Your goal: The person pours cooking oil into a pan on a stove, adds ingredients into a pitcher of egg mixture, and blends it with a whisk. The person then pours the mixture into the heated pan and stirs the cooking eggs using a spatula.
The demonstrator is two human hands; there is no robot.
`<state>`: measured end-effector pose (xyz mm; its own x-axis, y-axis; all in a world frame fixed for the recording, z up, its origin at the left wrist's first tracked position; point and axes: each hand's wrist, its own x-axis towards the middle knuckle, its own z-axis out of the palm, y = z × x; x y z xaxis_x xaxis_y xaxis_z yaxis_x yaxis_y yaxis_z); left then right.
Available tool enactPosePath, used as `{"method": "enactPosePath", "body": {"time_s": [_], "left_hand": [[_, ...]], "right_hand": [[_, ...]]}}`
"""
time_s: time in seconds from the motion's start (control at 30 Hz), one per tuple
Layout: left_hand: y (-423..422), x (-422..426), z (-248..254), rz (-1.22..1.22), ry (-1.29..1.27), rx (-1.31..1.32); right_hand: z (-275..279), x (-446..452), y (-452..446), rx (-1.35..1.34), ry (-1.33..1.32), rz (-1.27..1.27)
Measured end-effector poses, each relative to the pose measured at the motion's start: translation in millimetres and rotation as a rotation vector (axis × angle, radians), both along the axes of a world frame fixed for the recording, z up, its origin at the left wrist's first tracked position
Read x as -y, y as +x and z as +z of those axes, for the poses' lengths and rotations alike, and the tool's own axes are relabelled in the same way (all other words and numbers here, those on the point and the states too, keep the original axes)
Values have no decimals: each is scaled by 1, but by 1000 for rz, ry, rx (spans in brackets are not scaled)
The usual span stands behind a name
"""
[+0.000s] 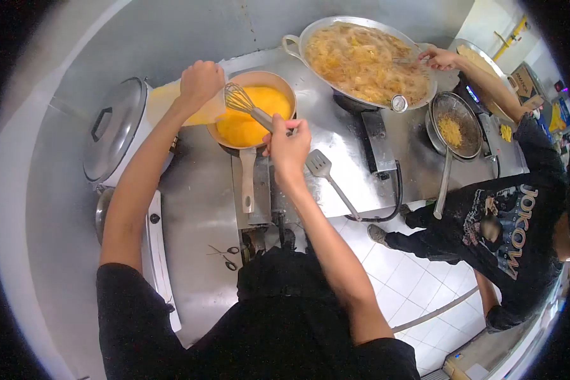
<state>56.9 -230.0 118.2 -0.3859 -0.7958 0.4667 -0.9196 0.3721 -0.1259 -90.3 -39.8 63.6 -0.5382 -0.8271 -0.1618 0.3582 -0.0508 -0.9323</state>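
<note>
My left hand (pixel 202 83) is closed around a translucent plastic container (pixel 165 100) with yellow liquid inside, tilted so its mouth points toward the saucepan (pixel 284 81). Thick yellow-orange liquid (pixel 269 101) covers the bottom of this light-coloured pan. In my right hand (pixel 287 147) I grip the grey handle of a whisk (pixel 239 99), its wires over the left part of the pan at the liquid. The pan's beige handle (pixel 248 183) points toward me. A grey slotted spatula (pixel 320 166) lies to the right of my right hand.
At the right, a co-worker (pixel 506 221) reaches a hand (pixel 439 58) over a large wok (pixel 305 39) of bubbling oil and frying food. A strainer (pixel 474 130) holds yellow bits. Left stands a lidded pot (pixel 115 130); scissors (pixel 229 257) lie near the counter's front.
</note>
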Motion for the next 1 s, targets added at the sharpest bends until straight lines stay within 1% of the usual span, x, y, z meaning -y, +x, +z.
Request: {"method": "enactPosePath", "body": {"time_s": [0.03, 0.07, 0.17, 0.2, 0.23, 0.3, 0.33, 0.37, 0.4, 0.47, 0.57, 0.6, 0.63, 0.7, 0.73, 0.8, 0.83, 0.9, 0.93, 1.0], "left_hand": [[-2, 0, 0, -2, -5, 0], [-3, -2, -2, -56, -27, 21], [-5, -6, -4, -167, -76, 67], [-6, -6, -4, -219, -92, 94], [-7, -8, -4, -221, -108, 92], [-7, -15, -5, -341, -108, 107], [-6, -17, -6, -342, -115, 110], [-6, -20, -7, -408, -136, 138], [-5, -22, -7, -474, -157, 166], [-3, -25, -8, -519, -183, 219], [-1, -32, -4, -609, -221, 305], [1, -34, -2, -655, -232, 339], [2, -37, -1, -650, -231, 341], [4, -40, 2, -691, -330, 433], [4, -42, 5, -689, -332, 433], [5, -45, 12, -772, -366, 405], [5, -47, 14, -776, -371, 409], [8, -51, 18, -822, -429, 459], [10, -51, 20, -829, -428, 463], [13, -51, 24, -885, -419, 574]], "right_hand": [[-4, -3, 0, 37, -9, -2], [-8, -5, 0, 73, -17, -3], [-18, -12, 2, 79, -26, 35], [-23, -12, 5, 91, -55, 8], [-26, -12, 8, 88, -70, 6], [-31, -13, 14, 153, -61, 17], [-34, -12, 17, 143, -64, 29], [-36, -12, 20, 145, -70, 28], [-36, -12, 23, 168, -56, 52], [-40, -13, 31, 230, -62, 110], [-44, -16, 41, 202, -43, 158], [-46, -18, 43, 177, -55, 232], [-49, -19, 45, 179, -54, 238], [-53, -18, 50, 174, -71, 329], [-56, -15, 52, 173, -73, 331], [-63, -3, 59, 50, -143, 331], [-68, 9, 60, 51, -149, 327], [-71, 39, 62, -347, -338, 287], [-64, 53, 62, -342, -337, 281], [-49, 76, 61, -497, -585, 114]]}}
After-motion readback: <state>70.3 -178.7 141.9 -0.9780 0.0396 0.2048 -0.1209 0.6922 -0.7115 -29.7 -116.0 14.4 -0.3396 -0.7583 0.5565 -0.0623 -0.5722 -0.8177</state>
